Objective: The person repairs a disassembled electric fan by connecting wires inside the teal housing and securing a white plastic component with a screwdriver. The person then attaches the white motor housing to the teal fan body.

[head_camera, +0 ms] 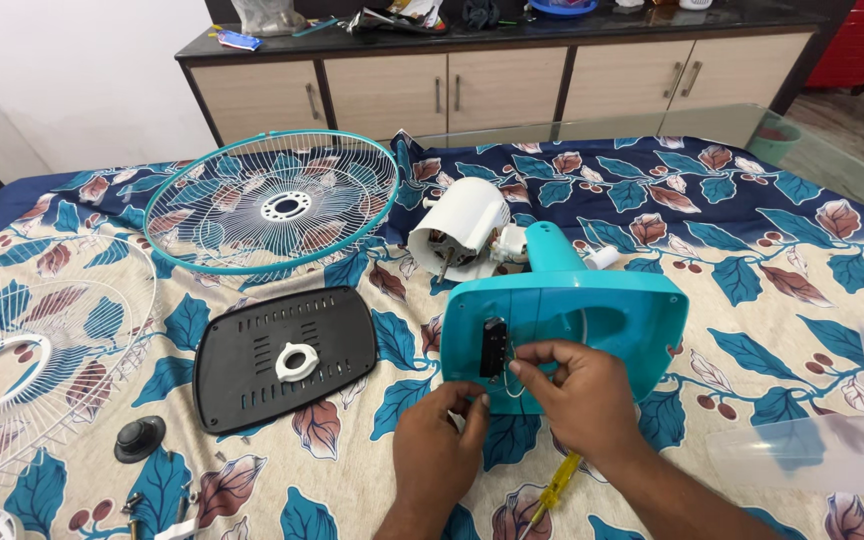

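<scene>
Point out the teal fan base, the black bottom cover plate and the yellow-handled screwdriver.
teal fan base [612,320], head view, on its bare underside wall right of the hands.
black bottom cover plate [252,370], head view, on its slotted flat face.
yellow-handled screwdriver [558,487], head view, on the yellow handle.

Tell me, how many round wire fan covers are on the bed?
2. The teal-rimmed cover lies flat at the back left, beside the white motor. The white cover lies at the left edge, partly cut off by the picture. More could be out of view.
</scene>
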